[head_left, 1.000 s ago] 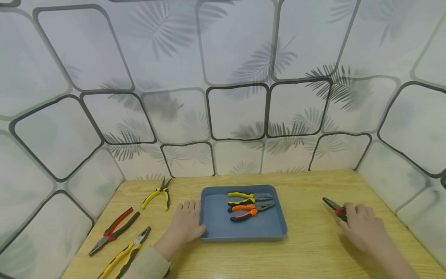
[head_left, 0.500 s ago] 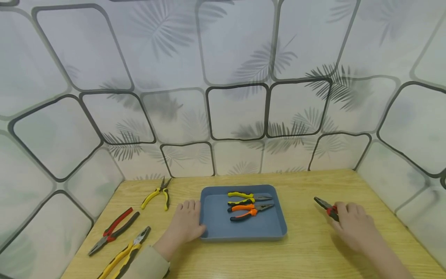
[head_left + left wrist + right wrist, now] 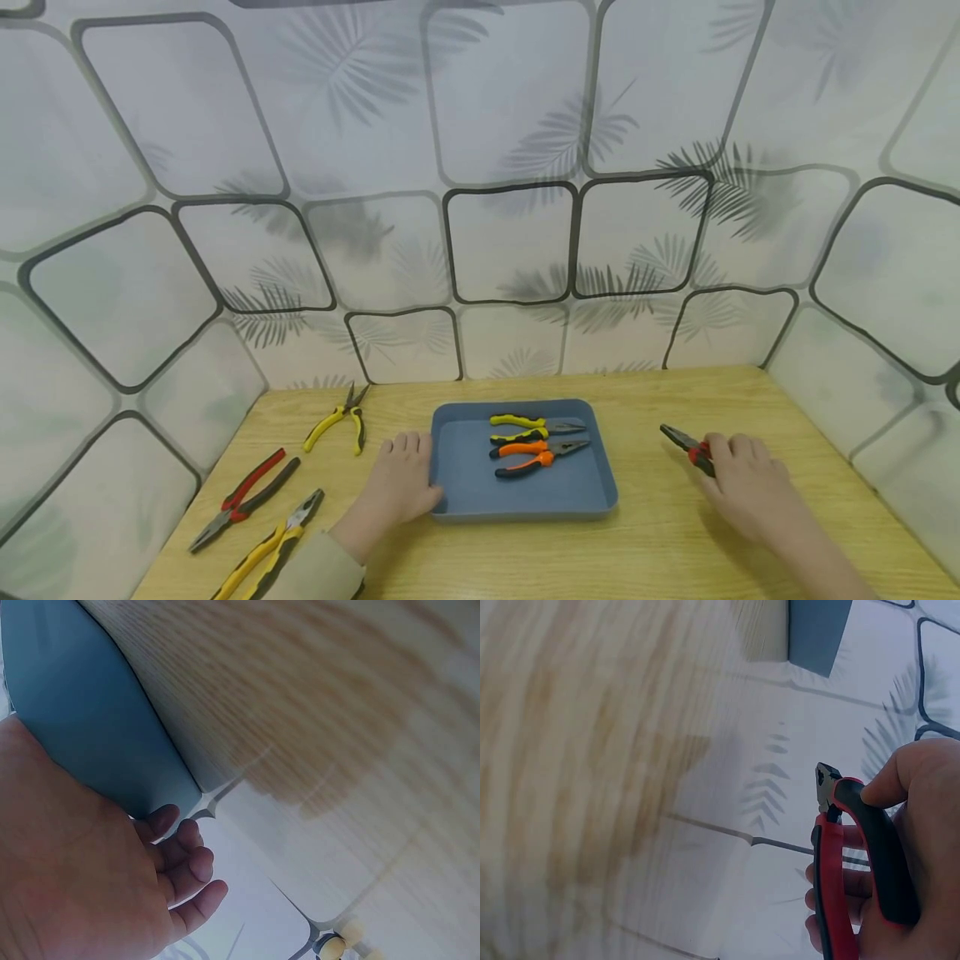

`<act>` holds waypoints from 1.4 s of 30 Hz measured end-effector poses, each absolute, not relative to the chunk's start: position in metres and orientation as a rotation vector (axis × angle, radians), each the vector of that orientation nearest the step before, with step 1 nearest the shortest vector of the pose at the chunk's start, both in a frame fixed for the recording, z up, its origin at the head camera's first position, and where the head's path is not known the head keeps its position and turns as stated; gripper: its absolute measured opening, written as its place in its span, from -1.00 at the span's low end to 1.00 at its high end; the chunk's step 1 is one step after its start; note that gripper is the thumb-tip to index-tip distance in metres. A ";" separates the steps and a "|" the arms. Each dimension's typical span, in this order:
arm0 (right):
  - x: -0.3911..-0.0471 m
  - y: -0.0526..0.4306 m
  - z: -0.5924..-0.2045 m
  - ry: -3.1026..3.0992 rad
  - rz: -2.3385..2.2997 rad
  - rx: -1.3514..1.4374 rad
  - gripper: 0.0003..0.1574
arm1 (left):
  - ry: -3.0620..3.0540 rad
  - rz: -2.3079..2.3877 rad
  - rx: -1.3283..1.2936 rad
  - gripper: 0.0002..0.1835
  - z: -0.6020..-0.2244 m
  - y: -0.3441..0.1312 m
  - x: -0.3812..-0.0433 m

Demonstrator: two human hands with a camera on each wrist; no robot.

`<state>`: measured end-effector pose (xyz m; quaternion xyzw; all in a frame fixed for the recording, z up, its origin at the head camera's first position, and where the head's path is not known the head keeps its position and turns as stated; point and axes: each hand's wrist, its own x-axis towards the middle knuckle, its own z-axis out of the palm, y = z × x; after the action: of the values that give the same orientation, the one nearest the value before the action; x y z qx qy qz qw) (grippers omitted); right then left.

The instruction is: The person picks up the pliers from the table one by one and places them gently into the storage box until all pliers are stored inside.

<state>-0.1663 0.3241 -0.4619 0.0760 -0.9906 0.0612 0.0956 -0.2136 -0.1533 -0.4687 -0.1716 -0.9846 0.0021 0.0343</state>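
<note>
My right hand [image 3: 750,483] grips red-and-black pliers [image 3: 693,450], their metal nose pointing left and away toward the wall. In the right wrist view the pliers' handles [image 3: 885,855] lie between thumb and fingers, slightly spread. My left hand [image 3: 401,483] rests at the left side of a blue-grey tray [image 3: 480,497]. Seen from the left wrist, its fingers [image 3: 191,870] are loosely bent beside the tray's outer wall [image 3: 82,705]. Inside the tray lie yellow-and-black pliers [image 3: 528,428] and, nearer me, orange-and-black pliers [image 3: 532,458], both with noses to the right.
Left of the tray, yellow needle-nose pliers [image 3: 348,412] lie spread near the back wall. Red-and-black long-nose pliers [image 3: 240,504] and large yellow-and-black pliers [image 3: 281,533] lie closer, the latter beside my left sleeve. Patterned walls [image 3: 510,242] enclose the wooden table [image 3: 555,558].
My right hand has moved left toward the tray, carrying the red-and-black pliers. The left hand, the tray and the other pliers have stayed in place.
</note>
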 end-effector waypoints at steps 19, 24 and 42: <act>-0.169 0.295 -0.455 -2.897 0.159 0.282 -0.43 | -3.050 -0.005 -0.521 -0.30 -0.469 -0.153 -0.214; -0.171 0.289 -0.454 -2.889 0.137 0.288 -0.41 | -3.033 -0.002 -0.529 -0.32 -0.470 -0.153 -0.215; -0.179 0.271 -0.449 -2.887 0.125 0.336 -0.39 | -3.031 0.008 -0.530 -0.35 -0.469 -0.153 -0.213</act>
<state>-0.1787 0.2714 -0.4490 0.1148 -0.9857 0.0427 0.1159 -0.2132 -0.1527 -0.4685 -0.1722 -0.9845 0.0026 0.0321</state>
